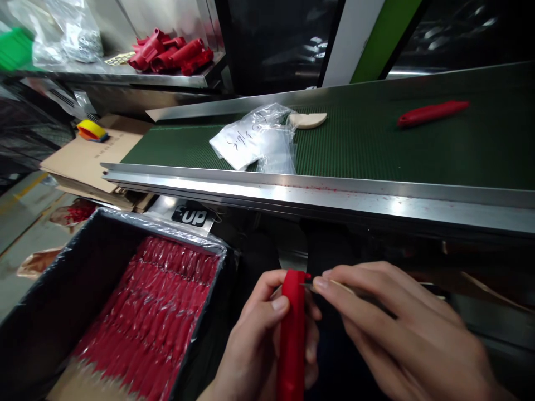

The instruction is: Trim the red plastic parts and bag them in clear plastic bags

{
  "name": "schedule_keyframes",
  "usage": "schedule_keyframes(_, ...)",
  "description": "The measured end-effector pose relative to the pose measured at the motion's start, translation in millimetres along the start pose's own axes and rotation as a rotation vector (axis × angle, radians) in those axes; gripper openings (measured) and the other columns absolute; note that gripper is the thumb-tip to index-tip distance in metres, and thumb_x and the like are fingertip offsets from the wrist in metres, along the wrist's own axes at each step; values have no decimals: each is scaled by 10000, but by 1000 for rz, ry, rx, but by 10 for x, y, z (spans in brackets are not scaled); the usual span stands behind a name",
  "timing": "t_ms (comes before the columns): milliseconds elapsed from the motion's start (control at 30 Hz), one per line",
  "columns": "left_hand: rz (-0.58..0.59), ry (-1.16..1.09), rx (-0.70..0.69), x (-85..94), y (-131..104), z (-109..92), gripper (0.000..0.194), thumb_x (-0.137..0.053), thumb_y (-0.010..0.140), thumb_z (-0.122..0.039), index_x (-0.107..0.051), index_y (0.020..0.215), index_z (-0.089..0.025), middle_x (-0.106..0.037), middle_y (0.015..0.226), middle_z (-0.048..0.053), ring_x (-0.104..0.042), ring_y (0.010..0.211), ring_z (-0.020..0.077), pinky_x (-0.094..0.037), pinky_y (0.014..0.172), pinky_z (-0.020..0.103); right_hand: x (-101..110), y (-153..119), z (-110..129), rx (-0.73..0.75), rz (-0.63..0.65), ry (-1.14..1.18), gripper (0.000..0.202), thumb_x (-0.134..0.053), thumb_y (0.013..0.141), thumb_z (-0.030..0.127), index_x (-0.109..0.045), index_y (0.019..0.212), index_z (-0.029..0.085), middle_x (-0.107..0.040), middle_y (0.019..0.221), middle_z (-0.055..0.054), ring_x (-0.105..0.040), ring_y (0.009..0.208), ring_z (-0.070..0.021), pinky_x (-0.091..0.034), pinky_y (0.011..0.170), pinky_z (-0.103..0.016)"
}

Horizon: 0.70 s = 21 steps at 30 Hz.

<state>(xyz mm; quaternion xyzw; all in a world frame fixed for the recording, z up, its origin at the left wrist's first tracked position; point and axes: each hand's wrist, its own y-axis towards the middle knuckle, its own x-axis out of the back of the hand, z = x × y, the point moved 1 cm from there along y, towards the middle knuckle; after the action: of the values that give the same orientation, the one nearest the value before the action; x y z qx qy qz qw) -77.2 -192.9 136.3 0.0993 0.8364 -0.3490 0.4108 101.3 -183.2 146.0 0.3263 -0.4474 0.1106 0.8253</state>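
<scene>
Upright in my left hand (pixel 261 328) is a long red plastic part (pixel 292 334), its top end pointing away from me. My left thumb presses on its side and the fingers wrap behind it. My right hand (pixel 388 317) pinches a thin blade (pixel 307 285) whose tip touches the red part near its top. A small red bit sticks out beside that tip. Most of the tool's handle is hidden by my right fingers. Another red part (pixel 433 113) lies on the green conveyor belt (pixel 355 150), beyond my right hand.
A lined bin (pixel 96 214) at the lower left holds rows of wrapped red parts. On the belt lie a plastic bag with a written label (pixel 242 142) and a beige half-round piece (pixel 308 120). Red parts (pixel 167 53) are heaped on a metal shelf. Cardboard (pixel 96 153) carries tape rolls (pixel 92 131).
</scene>
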Motion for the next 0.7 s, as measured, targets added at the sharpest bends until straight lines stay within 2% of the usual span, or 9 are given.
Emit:
schedule_keyframes(167, -45, 0, -71, 28, 34, -16, 157, -479, 935, -285, -581, 1039, -226, -591, 937, 18, -526, 600, 86, -428, 461, 154, -22, -67, 67, 16, 63, 10, 440, -513, 858, 15, -627, 1241, 198, -649, 1131, -61, -577, 998, -187, -469, 810, -330)
schedule_keyframes(300, -57, 4, -81, 24, 45, -51, 154, -478, 934, -281, -578, 1032, -218, -597, 881, 21, -513, 589, 79, -432, 481, 151, -57, -126, 103, 76, 92, -28, 396, -534, 882, 68, -637, 1235, 215, -655, 1133, -57, -577, 988, -202, -460, 819, -341)
schedule_keyframes(467, -58, -9, -105, 14, 75, -116, 137, -470, 932, -249, -560, 1028, -211, -604, 876, 36, -529, 660, 98, -436, 521, 149, -122, -161, 138, 132, 60, -42, 326, -511, 927, 129, -661, 1200, 225, -672, 1099, -57, -590, 956, -199, -444, 835, -354)
schedule_keyframes(600, -55, 15, -167, 34, 130, -160, 137, -480, 922, -237, -554, 1027, -187, -606, 863, 46, -536, 664, 96, -456, 570, 162, -180, -165, 205, 122, 8, -75, 317, -500, 916, 100, -695, 1116, 249, -697, 1037, -32, -599, 913, -197, -439, 788, -340)
schedule_keyframes(700, -40, 0, -161, 45, 161, -188, 136, -464, 937, -246, -538, 1047, -218, -599, 888, 33, -527, 650, 99, -450, 522, 165, -218, -162, 265, 99, -14, -82, 323, -495, 910, 76, -710, 1059, 265, -710, 974, -5, -605, 859, -181, -435, 727, -315)
